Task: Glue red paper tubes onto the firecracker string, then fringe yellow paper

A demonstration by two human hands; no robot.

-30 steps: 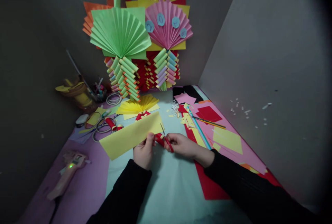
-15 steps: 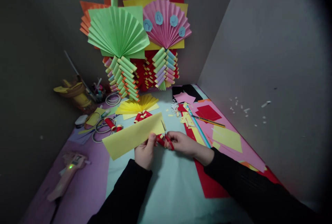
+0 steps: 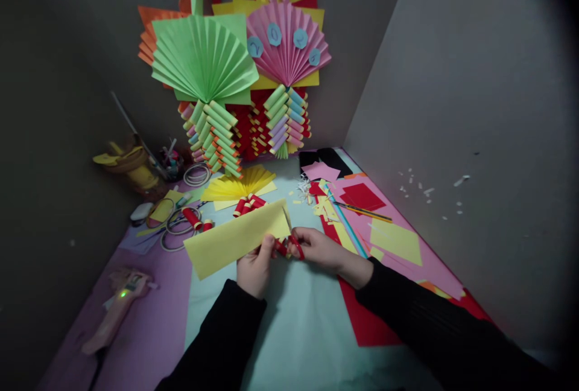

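Note:
My left hand point(image 3: 256, 270) pinches a strip of yellow paper point(image 3: 235, 238) at its lower edge, thumb on top. Red-handled scissors point(image 3: 297, 247) are in my right hand point(image 3: 319, 249), its fingers closed around the loops. Their blades reach the right end of the paper, where a narrow slit separates a thin sliver from the rest. Small red paper rolls point(image 3: 248, 204) with yellow ends lie just behind the paper, and another shows between my hands. Beyond them a yellow folded fan point(image 3: 239, 183) lies on the table.
A glue gun point(image 3: 118, 309) with a green light lies at left, near cord rings point(image 3: 176, 228). At right are yellow scraps point(image 3: 326, 205), a pencil-like yellow stick point(image 3: 364, 212), red sheets point(image 3: 362, 196) and a yellow sheet point(image 3: 397, 240). Green point(image 3: 205, 59) and pink point(image 3: 289, 41) fan decorations hang behind.
The yellow paper and my left hand have shifted slightly to the right. The slit at the paper's right end looks wider, and the right hand stays almost in place.

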